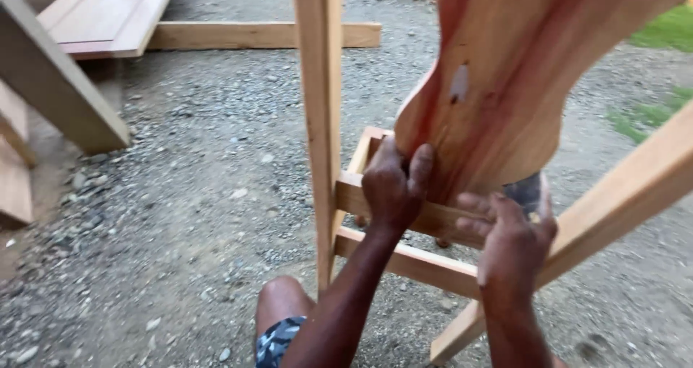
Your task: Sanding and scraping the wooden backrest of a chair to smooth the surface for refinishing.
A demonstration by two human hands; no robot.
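Gravel ground (202, 195) fills most of the frame. Upper left: stacked boards (108, 10), w/ a long beam (260, 34) lying flat behind them toward top centre. Far left, a slanted plank (58, 86) cuts down diagonally. Grass (664, 65) at the right edge. Bottom centre: the person's knee (281, 303) and patterned shorts (278, 343).

Centre: a wooden frame, its upright post (321, 122) running nearly vertical from the top edge down to approx. mid-bottom. Two rails (404, 260) branch right off the post, one above the other. A second leg (621, 195) slants from right-middle down to bottom centre. Post stands just left of the hands; the rails sit right under them.

The slab (498, 86), reddish curved wood w/ a grey knot mark, is upper right to centre. Long axis runs top-right to centre, rounded end pointing down at the upper rail, tilted a bit left.

Left hand (393, 187), centre: fingers curled round the slab's lower left edge, thumb on its face, gripping it. Right hand (509, 241), lower right of centre: fingers bent under the slab's rounded end beside a dark patch (523, 191); it touches the slab, but can't tell if it's truly clasped, motion blur.
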